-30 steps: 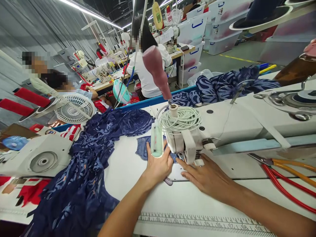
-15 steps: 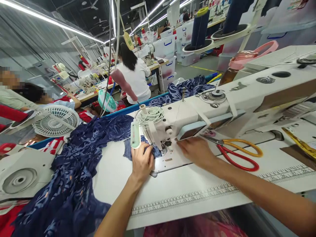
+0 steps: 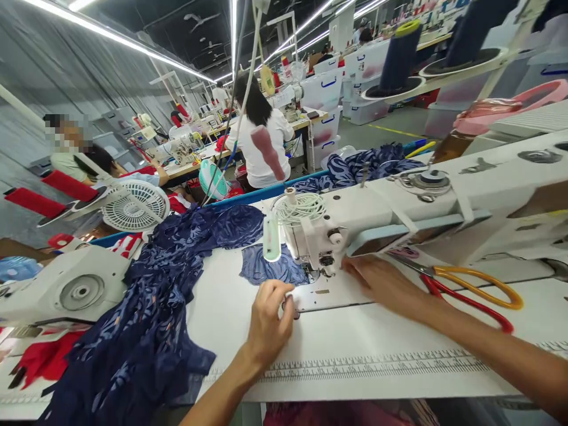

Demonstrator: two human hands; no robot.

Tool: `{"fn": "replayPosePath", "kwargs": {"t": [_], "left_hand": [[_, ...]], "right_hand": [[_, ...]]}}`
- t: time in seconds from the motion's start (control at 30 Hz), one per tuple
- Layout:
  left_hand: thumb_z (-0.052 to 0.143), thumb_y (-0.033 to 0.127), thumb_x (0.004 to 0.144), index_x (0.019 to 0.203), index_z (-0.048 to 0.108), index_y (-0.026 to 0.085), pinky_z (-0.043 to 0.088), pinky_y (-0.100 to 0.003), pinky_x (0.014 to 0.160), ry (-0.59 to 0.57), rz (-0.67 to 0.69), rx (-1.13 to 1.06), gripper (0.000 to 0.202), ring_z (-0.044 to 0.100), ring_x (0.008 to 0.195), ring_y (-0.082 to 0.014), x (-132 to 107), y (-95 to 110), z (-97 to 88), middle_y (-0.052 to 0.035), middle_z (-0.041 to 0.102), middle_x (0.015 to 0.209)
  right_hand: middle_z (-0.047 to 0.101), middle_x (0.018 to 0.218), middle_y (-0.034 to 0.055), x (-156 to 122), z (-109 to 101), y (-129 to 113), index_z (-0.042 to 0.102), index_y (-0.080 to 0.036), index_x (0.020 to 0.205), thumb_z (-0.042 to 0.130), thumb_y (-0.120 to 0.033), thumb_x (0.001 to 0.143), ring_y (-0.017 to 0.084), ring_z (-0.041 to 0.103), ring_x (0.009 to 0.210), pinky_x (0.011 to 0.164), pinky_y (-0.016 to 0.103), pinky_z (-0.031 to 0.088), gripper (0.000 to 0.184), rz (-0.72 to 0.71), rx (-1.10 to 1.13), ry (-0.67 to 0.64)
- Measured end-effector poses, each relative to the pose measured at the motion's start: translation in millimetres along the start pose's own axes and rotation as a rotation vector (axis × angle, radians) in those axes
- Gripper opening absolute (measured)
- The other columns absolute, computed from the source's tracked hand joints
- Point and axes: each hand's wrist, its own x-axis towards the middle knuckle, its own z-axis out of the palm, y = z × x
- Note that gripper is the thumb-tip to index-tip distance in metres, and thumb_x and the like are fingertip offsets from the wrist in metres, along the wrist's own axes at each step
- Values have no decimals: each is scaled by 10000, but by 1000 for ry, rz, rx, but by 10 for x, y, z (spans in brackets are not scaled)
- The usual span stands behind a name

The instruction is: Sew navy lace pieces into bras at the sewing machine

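Observation:
A blue patterned fabric piece (image 3: 270, 266) lies on the machine bed, its right edge at the presser foot (image 3: 313, 275) of the white sewing machine (image 3: 381, 201). My left hand (image 3: 273, 313) is just in front of that piece, fingers bent and thumb apart from the forefinger, with nothing seen in it. My right hand (image 3: 377, 278) reaches in beside the needle area, under the machine arm; its fingertips are partly hidden and blurred. To the right of it lie scissors (image 3: 470, 284) with one yellow and one red handle.
A heap of dark blue fabric (image 3: 146, 296) covers the table's left side and hangs over its front. A printed ruler strip (image 3: 355, 364) runs along the front edge. Another machine (image 3: 80, 290) stands at left. Thread cones (image 3: 399, 59) rise behind; people sit beyond.
My left hand has come off the fabric piece, back toward me. My right hand stays by the needle area. The camera has turned left, so the scene sits farther right.

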Motion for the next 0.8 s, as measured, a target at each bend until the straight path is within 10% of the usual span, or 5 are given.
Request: {"fn": "replayPosePath", "kwargs": {"t": [0.37, 0.8], "left_hand": [[624, 220, 884, 784, 668, 187, 394, -248, 635, -284, -366, -421, 114, 529, 692, -125, 176, 154, 161, 5, 605, 773], [633, 150, 875, 698, 664, 225, 393, -406, 865, -27, -294, 43, 195, 526, 948, -227, 485, -29, 319, -16, 640, 906]], "right_hand": [[639, 736, -47, -38, 169, -492, 518, -243, 843, 468, -222, 936, 139, 598, 665, 604, 239, 428, 107, -51, 224, -262], [621, 805, 62, -52, 433, -192, 689, -214, 1109, 355, -23, 913, 189, 569, 718, 571, 274, 445, 432, -483, -275, 142]]}}
